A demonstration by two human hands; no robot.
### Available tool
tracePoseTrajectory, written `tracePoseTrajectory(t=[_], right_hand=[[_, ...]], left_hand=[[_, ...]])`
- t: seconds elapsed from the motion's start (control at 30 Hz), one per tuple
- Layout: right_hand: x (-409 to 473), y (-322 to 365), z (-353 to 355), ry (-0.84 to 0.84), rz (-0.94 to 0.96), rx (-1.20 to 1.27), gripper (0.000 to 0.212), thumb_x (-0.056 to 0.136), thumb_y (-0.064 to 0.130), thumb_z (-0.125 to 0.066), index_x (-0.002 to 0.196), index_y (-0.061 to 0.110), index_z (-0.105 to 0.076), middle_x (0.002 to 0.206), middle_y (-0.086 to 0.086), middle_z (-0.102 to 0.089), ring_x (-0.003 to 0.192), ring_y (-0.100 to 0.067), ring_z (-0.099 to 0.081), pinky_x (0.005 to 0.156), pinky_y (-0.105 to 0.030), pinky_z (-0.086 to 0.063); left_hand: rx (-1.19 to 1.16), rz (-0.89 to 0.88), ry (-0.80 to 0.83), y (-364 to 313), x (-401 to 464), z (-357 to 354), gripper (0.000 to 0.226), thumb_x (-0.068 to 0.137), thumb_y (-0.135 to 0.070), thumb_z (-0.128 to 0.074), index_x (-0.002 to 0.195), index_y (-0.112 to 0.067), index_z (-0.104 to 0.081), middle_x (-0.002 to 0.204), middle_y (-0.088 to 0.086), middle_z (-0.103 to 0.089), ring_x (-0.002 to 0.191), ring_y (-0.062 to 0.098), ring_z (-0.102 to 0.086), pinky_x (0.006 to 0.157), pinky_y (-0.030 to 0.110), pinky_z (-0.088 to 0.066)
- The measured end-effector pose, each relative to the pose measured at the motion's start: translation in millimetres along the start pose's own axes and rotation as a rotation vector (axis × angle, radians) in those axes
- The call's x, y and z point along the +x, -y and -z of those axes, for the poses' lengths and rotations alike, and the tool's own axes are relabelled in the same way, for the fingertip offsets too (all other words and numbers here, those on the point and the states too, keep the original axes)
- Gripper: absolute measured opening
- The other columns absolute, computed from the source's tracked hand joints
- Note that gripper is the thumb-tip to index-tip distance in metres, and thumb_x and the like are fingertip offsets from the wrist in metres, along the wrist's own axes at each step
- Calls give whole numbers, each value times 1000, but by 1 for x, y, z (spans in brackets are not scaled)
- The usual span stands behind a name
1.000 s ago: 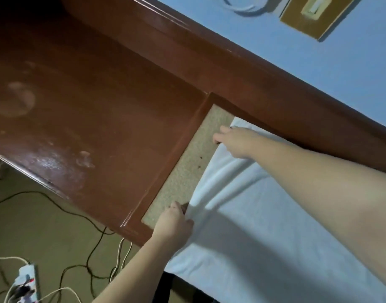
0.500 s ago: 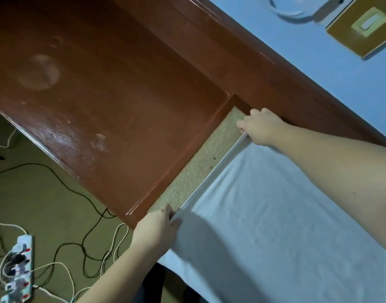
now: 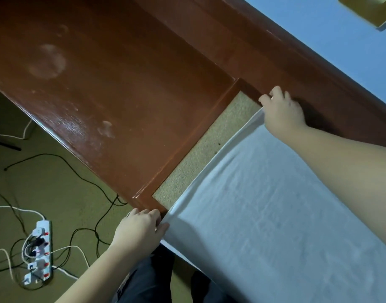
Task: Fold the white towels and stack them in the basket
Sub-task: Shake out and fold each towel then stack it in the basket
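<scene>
Power strip on floor far left. Left hand pinches near corner of white towel, right hand pinches far corner; towel spread flat on wooden desk. Fold step starting; next, likely carry this edge across. Basket unseen.

Open glossy desk top leftward; raised wooden ledge behind.

Dim, warm indoor light. Soft glare streak on glossy worktop near its floor-side edge. Dark shadow beside right hand, cast onto worktop. Slight overall softness; wide-angle tilt, straight worktop edges bowing.
</scene>
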State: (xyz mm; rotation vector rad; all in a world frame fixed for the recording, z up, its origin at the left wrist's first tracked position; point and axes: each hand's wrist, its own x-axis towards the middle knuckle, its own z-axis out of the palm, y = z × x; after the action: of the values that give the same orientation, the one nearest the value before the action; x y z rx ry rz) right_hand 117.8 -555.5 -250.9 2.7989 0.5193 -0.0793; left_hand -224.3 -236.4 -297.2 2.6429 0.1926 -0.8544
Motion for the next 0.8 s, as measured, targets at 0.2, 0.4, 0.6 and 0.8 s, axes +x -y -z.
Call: tracePoseTrajectory(t=[0.2,0.4,0.6,0.8], right_hand=[[-21,57,-3,416,-540,550,57,97,57,-53,109,4,-68,87,-11,-69,84,-34,-70,67,-34,-54],[-24,110,-10,438,-699,699,66,91,64,-61,121,6,-52,110,-7,-66,84,-30,-61,62,-33,-45],[-22,111,-6,389,-844,743,43,95,28,-67,128,5,-51,122,-14,-68,106,-36,-68,68,-34,-45],[-53,84,2,175,-1124,1143,39,95,29,-62,126,6,-60,126,-13,-67,110,-34,-67,82,-34,-54]], left_hand=[[-45,-6,-100,-13,-1,-6,45,86,-72,-38,91,-32,-58,91,-12,-49,92,18,-46,82,33,-47],[-136,-16,-88,-38,14,-7,27,97,-56,-53,100,-28,-52,104,-8,-57,102,21,-48,88,38,-47],[-38,-23,-18,-34,23,1,32,101,-57,-47,106,-27,-54,115,-5,-61,115,24,-49,91,41,-46],[60,-300,-60,-42,3,14,36,100,-57,-17,98,-26,-37,92,-6,-57,99,24,-55,75,36,-34]])
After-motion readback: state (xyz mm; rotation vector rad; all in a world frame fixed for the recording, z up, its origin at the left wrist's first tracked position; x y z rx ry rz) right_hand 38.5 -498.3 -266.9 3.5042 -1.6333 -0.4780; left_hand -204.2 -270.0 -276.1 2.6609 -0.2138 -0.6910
